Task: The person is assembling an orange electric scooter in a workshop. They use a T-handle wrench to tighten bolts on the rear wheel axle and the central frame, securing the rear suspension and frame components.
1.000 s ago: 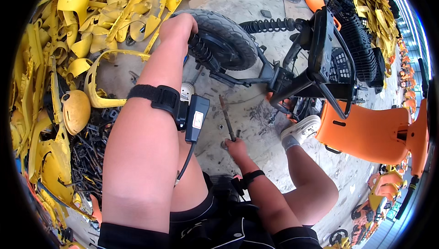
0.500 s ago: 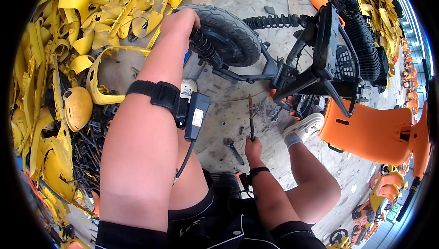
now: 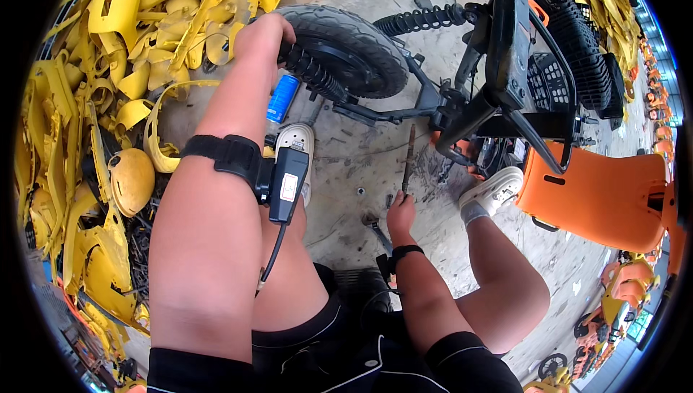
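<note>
My left hand (image 3: 263, 38) is closed around the upper end of a black coil-spring shock absorber (image 3: 317, 74), beside the black-tyred wheel (image 3: 346, 43); its fingertips are partly hidden. The wheel sits in a dark swingarm (image 3: 382, 115) joined to a black vehicle frame (image 3: 498, 97). Gripped in my right hand (image 3: 401, 214) is a long, thin, rusty metal rod (image 3: 409, 158), its tip pointing away from me toward the swingarm. An adjustable wrench (image 3: 375, 228) lies on the floor just left of that hand, partly covered by my wrist strap.
A blue can (image 3: 282, 98) stands by my left shoe (image 3: 294, 139). Yellow body panels (image 3: 123, 25) are heaped at the left. An orange panel (image 3: 592, 194) lies at the right, below black crates (image 3: 577, 46). A second shock absorber (image 3: 422, 19) extends from the wheel's far side.
My right hand and the rod have moved forward, the rod's tip nearer the swingarm. My left hand stays on the shock absorber. The blue can now shows more fully as the view shifts.
</note>
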Available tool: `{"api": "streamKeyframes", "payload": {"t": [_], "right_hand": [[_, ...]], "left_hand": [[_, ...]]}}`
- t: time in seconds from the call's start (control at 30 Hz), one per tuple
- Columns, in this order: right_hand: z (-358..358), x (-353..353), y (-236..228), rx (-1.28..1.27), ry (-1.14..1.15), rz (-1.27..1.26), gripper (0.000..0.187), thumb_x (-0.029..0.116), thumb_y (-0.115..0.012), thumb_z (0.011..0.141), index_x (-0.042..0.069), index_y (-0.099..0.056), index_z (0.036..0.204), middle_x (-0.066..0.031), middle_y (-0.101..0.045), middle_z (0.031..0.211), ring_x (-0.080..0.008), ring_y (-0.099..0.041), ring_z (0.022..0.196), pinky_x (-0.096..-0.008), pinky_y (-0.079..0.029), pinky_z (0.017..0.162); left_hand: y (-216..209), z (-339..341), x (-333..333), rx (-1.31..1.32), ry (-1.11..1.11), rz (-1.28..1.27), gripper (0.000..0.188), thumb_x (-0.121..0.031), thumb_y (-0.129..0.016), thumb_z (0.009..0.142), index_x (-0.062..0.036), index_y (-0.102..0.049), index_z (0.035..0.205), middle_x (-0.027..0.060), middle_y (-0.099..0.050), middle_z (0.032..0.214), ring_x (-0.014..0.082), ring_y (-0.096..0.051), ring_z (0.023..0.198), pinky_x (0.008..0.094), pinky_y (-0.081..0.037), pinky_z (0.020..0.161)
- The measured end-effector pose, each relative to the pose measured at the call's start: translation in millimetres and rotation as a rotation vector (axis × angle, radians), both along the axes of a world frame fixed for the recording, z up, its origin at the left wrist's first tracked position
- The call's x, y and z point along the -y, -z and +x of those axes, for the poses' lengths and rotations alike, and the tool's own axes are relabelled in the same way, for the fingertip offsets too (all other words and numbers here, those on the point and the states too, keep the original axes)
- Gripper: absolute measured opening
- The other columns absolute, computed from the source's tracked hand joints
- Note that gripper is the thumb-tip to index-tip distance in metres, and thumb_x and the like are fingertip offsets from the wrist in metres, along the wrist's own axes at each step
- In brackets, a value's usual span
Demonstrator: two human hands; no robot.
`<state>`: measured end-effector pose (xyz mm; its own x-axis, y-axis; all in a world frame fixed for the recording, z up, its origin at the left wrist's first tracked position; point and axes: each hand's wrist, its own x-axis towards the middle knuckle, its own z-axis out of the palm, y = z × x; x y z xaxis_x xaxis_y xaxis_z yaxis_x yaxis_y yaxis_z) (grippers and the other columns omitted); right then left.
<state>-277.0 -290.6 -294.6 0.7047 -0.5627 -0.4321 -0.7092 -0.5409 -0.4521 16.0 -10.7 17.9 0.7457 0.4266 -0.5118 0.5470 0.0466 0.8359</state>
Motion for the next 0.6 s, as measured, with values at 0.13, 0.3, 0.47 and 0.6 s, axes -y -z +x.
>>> {"api": "streamKeyframes", "payload": {"t": [0.13,0.3,0.47,0.6], "right_hand": [[-3.4,36.6,64.1,-0.087,0.066,0.138,0.054,0.049,-0.046,0.101,-0.003,-0.062,0.101,-0.029,-0.068,0.095,-0.0507,-0.063,0.089,-0.0575,-0.047,0.076],[10.9,22.2,38.8,0.029,0.221,0.465,0.047,0.045,-0.052,0.101,-0.001,-0.058,0.097,-0.0145,-0.064,0.078,-0.0311,-0.062,0.066,-0.0446,-0.048,0.06],[33.1,19.5,-44.5,-0.002,0.413,0.908,0.038,0.04,-0.055,0.1,0.005,-0.054,0.084,-0.0011,-0.05,0.065,-0.0133,-0.046,0.05,-0.0323,-0.037,0.044],[42.1,34.7,-155.7,-0.206,0.184,1.013,0.036,0.037,-0.056,0.101,0.004,-0.056,0.085,-0.0016,-0.05,0.061,-0.0131,-0.046,0.046,-0.0306,-0.034,0.041]], "left_hand": [[-14.2,7.9,27.8,0.027,0.039,-0.019,0.014,-0.011,-0.065,0.067,-0.0082,-0.061,0.08,0.0068,-0.059,0.086,0.0201,-0.06,0.083,0.0372,-0.052,0.073],[-12.5,0.2,11.7,0.03,-0.019,0.003,0.011,-0.011,-0.064,0.068,-0.0076,-0.062,0.078,0.007,-0.06,0.085,0.0205,-0.06,0.081,0.0371,-0.052,0.072],[-0.6,10.4,14.8,0.002,-0.005,0.021,0.012,-0.01,-0.063,0.065,-0.0072,-0.062,0.077,0.0087,-0.06,0.084,0.022,-0.06,0.081,0.0384,-0.052,0.07],[7.1,13.4,9.3,0.019,0.079,0.007,0.014,-0.011,-0.065,0.062,-0.0074,-0.063,0.075,0.0091,-0.06,0.084,0.0226,-0.06,0.08,0.0387,-0.051,0.069]]}}
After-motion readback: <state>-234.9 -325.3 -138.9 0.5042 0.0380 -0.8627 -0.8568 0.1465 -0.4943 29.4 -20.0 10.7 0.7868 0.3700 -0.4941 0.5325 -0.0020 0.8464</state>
